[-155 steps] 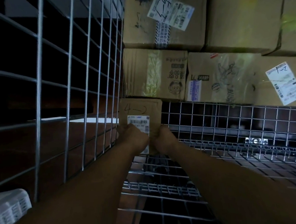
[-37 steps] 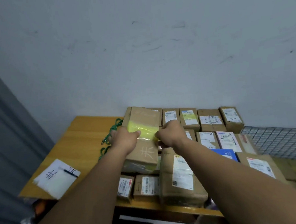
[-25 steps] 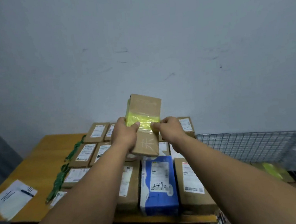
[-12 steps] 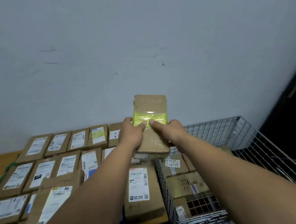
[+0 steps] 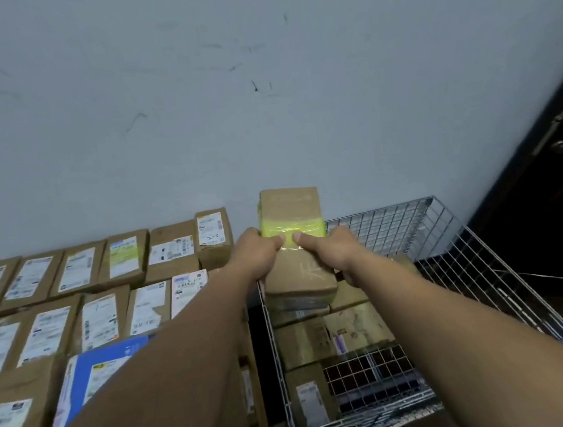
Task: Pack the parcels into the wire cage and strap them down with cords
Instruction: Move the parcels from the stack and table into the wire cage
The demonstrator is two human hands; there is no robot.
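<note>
I hold a brown cardboard parcel (image 5: 290, 212) with a band of yellow tape between both hands, in the air above the left part of the wire cage (image 5: 449, 259). My left hand (image 5: 254, 253) grips its left side and my right hand (image 5: 333, 249) its right side, both thumbs on top by the tape. Several brown parcels (image 5: 353, 330) lie inside the cage below, one small one (image 5: 309, 396) at its near left corner. No cords are in sight.
Left of the cage, many labelled brown parcels (image 5: 87, 321) and a blue one (image 5: 99, 368) cover a table. A grey wall stands behind. A dark door (image 5: 553, 194) with a handle is at the right.
I lifted the yellow-taped parcel off the table stack and carried it to the right; it now hangs over the cage. Earlier I placed a small parcel inside the cage.
</note>
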